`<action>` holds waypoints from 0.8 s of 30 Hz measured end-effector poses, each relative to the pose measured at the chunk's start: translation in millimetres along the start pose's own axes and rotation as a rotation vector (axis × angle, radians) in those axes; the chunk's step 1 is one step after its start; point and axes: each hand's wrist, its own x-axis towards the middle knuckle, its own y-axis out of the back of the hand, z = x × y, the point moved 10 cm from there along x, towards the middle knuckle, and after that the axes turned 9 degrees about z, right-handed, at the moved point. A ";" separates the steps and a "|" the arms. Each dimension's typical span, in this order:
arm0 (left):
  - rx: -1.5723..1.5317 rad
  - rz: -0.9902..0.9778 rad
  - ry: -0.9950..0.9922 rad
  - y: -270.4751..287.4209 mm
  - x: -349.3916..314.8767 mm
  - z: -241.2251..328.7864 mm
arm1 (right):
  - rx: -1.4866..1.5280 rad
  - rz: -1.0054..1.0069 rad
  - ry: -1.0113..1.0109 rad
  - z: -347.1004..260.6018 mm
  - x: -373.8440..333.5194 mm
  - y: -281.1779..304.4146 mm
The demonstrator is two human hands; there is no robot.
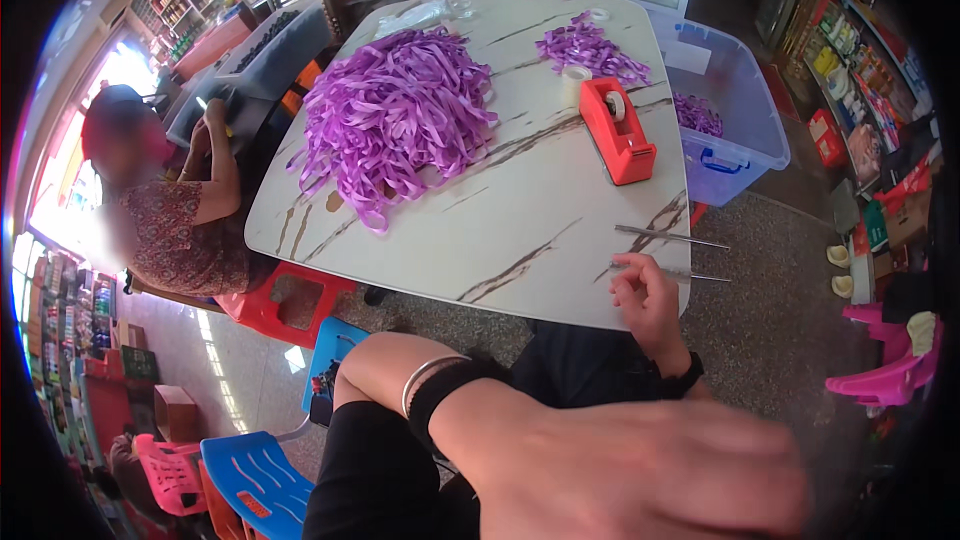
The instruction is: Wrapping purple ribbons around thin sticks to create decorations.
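Observation:
My right hand (648, 302), with a black band at its wrist, is at the near right edge of the marble-patterned table (520, 230). Its fingers are loosely bent and somewhat apart, and nothing shows between them. Right by those fingers lies a thin metal rod (700, 277), partly hidden by the hand. A second metal rod (675, 236) lies just beyond, its end jutting past the table edge. Large and blurred in the foreground, my left hand (670, 465) reaches across to the right; its forearm wears a silver bangle and a black band. The fingers of this hand are smeared.
A big heap of purple ribbon loops (395, 110) covers the table's left half. A smaller ribbon pile (592, 48), a tape roll (575, 85) and a red tape dispenser (617, 130) stand right. Beside the table is a clear plastic bin (740, 110). Another person (190, 210) sits left.

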 end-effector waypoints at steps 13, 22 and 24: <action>-0.033 -0.044 -0.170 21.9 26.6 13.3 | -0.090 -0.043 0.049 1.6 -0.7 -7.6; 0.256 -0.116 -0.566 16.7 1.4 37.9 | -0.071 -0.015 0.040 -0.2 1.0 -6.6; 0.357 -0.115 -0.625 14.0 -1.7 40.8 | -0.071 -0.016 0.035 -0.4 0.7 -5.8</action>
